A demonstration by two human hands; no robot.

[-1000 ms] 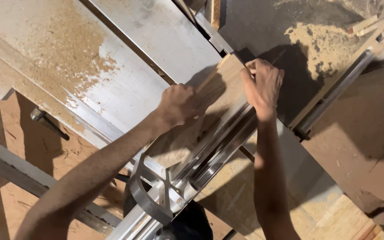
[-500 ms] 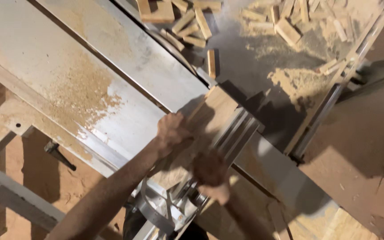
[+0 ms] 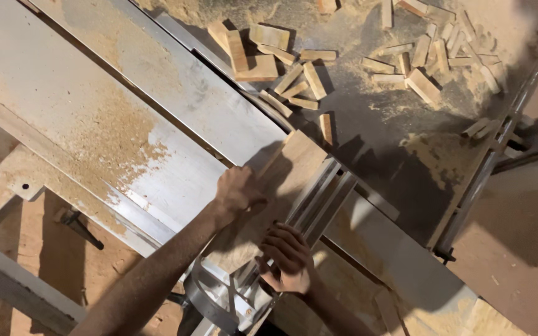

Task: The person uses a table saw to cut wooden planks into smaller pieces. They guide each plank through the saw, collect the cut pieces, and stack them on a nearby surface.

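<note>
**Operator:** Board (image 3: 294, 165) position: centre of the frame, lying flat on the grey metal saw table (image 3: 175, 118), its long axis running from lower left to upper right. Its right edge sits against the ribbed aluminium guide rail (image 3: 319, 199).

**Trainee:** What has hold of it?

**Operator:** Left hand (image 3: 238, 191) rests on top of the board near its left edge, fingers curled loosely and pressing downward; it wraps nothing. Right hand (image 3: 286, 258), lower centre, has its fingers closed over the near end of the guide rail, beside the curved metal bracket (image 3: 203, 302). Whether the right fingertips also touch the board cannot be determined from this view.

**Trainee:** How does the piece handle?

**Operator:** Judged by appearance: a stiff, flat panel, light to moderate in weight, not fragile. The face looks smooth, and sawdust (image 3: 104, 146) coats the table toward the left of the frame, so expect low friction; the board probably slides easily and may skew unless held against the rail.

**Trainee:** Where should one take hold?

**Operator:** Flat palm pressure on the top face, well back from the leading end at upper right. The edges are likely sharp or splintery after cutting. Offcut blocks (image 3: 306, 78) lie scattered across the upper centre and upper right, apart from the board.
</note>
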